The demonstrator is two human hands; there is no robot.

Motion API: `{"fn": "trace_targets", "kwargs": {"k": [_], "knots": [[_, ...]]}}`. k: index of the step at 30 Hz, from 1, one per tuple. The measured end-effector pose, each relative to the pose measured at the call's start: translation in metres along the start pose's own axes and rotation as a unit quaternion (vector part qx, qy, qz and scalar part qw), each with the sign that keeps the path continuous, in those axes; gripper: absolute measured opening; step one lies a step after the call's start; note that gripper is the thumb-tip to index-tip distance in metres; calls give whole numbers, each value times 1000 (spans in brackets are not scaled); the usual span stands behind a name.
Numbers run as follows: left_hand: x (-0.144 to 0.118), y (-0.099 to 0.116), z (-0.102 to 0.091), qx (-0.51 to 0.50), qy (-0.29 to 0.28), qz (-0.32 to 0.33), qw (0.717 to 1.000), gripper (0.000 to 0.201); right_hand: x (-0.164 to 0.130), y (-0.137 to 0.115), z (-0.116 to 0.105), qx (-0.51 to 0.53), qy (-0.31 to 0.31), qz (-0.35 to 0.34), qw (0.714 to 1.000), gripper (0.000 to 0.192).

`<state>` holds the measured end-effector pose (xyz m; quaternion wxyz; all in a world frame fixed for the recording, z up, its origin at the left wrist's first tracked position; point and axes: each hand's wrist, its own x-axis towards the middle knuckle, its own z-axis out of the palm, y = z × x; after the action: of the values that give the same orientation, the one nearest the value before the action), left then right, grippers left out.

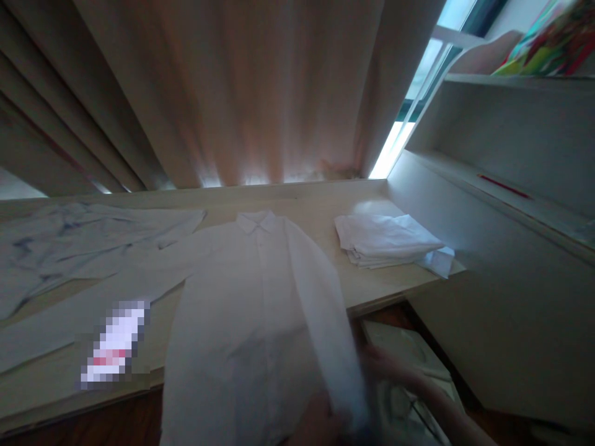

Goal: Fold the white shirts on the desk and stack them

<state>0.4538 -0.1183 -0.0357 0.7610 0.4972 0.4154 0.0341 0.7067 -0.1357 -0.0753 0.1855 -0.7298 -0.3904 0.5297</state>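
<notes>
Shirt (242, 310) is spread flat on counter (325, 204) w/ sleeve (320, 303) folded in, pinched by right hand (390, 365), prob. also left hand (320, 424) — grip blurred, can't tell.

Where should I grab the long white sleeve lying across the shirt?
Probably at its cuff end, from the near table edge. The long white sleeve lies folded over the white button-up shirt, running down towards you, and its end already sits by the right hand and the blurred left hand.
</notes>
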Motion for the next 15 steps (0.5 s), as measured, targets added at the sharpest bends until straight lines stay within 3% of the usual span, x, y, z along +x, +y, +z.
{"fn": "trace_targets", "kwargs": {"k": [3, 6, 9, 15], "knots": [[0, -1, 3, 58, 12, 3, 998, 42, 15, -20, -8, 64, 56, -12, 996, 45], [-12, -5, -11, 148, 64, -53, 985, 38, 24, -33, -5, 65, 74, -52, 994, 51], [-36, -4, -43, 194, 107, -88, 971, 35, 26, -34, 1, 24, 64, -62, 996, 51], [-92, -9, -127, 223, 219, -116, 943, 32, 27, -26, 7, 24, 75, -28, 997, 46]]}}
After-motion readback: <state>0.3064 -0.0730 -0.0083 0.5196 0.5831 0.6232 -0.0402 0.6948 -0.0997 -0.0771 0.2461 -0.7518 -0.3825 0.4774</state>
